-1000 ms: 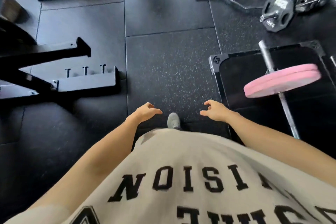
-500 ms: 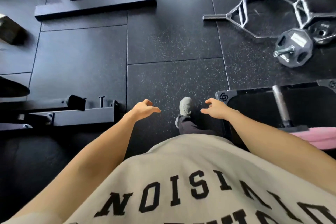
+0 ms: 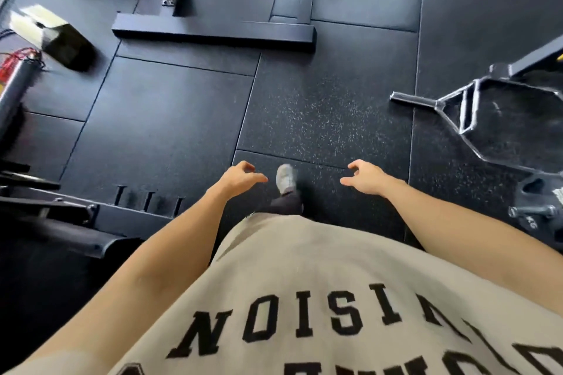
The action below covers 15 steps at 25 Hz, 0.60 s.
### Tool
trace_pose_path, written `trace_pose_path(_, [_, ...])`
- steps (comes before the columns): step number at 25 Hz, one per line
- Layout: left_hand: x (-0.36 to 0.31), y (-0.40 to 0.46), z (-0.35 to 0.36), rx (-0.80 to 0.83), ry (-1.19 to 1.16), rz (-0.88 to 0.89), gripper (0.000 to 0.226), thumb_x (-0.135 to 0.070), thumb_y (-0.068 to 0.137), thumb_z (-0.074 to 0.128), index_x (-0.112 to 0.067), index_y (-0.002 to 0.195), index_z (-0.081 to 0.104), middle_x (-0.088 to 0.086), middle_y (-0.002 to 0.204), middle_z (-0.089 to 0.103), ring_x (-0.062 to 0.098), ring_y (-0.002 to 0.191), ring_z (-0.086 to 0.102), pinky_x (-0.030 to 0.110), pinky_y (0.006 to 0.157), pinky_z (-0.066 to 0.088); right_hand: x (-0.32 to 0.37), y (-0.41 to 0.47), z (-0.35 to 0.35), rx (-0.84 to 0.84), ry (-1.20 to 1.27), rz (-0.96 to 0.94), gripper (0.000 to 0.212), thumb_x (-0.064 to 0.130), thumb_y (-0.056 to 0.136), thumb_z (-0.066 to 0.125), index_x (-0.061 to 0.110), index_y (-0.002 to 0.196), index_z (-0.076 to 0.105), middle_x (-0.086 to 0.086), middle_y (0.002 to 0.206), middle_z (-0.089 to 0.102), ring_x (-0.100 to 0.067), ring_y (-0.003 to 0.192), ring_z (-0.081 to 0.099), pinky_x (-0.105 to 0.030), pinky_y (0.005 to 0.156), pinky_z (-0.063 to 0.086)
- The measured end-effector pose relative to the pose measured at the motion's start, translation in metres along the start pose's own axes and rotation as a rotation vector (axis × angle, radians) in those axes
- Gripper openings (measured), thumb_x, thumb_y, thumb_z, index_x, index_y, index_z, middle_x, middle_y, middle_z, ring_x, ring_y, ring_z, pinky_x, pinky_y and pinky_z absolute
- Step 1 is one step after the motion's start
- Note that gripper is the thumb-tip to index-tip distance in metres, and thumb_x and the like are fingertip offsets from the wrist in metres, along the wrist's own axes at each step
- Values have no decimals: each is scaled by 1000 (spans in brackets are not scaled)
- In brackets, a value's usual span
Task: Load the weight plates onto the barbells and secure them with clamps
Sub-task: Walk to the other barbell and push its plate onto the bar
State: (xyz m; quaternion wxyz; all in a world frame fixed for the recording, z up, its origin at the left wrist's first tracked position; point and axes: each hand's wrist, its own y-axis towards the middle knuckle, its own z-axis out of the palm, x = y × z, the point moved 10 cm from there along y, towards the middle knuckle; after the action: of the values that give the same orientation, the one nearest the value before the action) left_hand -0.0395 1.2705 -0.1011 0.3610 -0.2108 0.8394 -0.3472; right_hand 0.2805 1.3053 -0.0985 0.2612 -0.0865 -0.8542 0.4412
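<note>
**Both hands empty; loaded hex bar lies to the person's right**

While the person stands on the black speckled rubber floor tiles (image 3: 329, 119), both arms reach forward and down, and neither hand carries anything. The left hand (image 3: 239, 178) hangs with its fingers loosely curled, thumb pointing inward, touching nothing. The right hand (image 3: 364, 176) mirrors it, fingers relaxed and slightly hooked, also free of any object. Between the two hands a pale grey shoe (image 3: 285, 178) shows below a dark trouser leg, blurred.

To the person's right lies the silver steel hexagonal trap bar (image 3: 469, 113), its bare sleeve pointing toward the middle of the floor. Near the right edge, just below that frame, sits a black rubber weight plate with grip holes (image 3: 537, 192) on a short steel sleeve; whether a clamp holds it cannot be told. Both hands are well apart from bar and plate.

At lower left stands a black steel rack base with three upright pegs (image 3: 149, 201). Further off, a black steel T-shaped machine foot (image 3: 213, 32) rests on the tiles. A pale wooden-looking block (image 3: 51, 32) lies at upper left, blurred. The person wears a beige shirt with black block lettering (image 3: 304, 298).
</note>
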Motion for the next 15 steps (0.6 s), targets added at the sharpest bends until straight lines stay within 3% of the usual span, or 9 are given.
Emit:
trace_pose_path(4, [-42, 90, -59, -12, -45, -18, 63, -43, 87, 70, -14, 139, 48, 9, 140, 54, 27, 122, 55, 40, 100, 46, 57, 88, -74, 11, -55, 11, 64, 40, 93, 63, 16, 146, 36, -11, 144, 48, -29, 129, 48, -41, 106, 39])
trace_pose_path(9, [-105, 183, -156, -7, -84, -44, 66, -45, 85, 71, -12, 138, 49, 9, 140, 54, 26, 120, 54, 38, 97, 44, 181, 174, -177, 15, -78, -51, 62, 37, 93, 63, 15, 146, 37, -10, 127, 56, -27, 118, 53, -42, 104, 41])
trace_pose_path(15, [-136, 267, -280, -118, -217, -105, 64, -45, 85, 71, -15, 137, 49, 6, 139, 55, 23, 116, 54, 34, 93, 42, 339, 275, -248, 47, -191, -171, 63, 39, 91, 64, 18, 145, 39, -8, 140, 51, -26, 126, 50, -41, 106, 39])
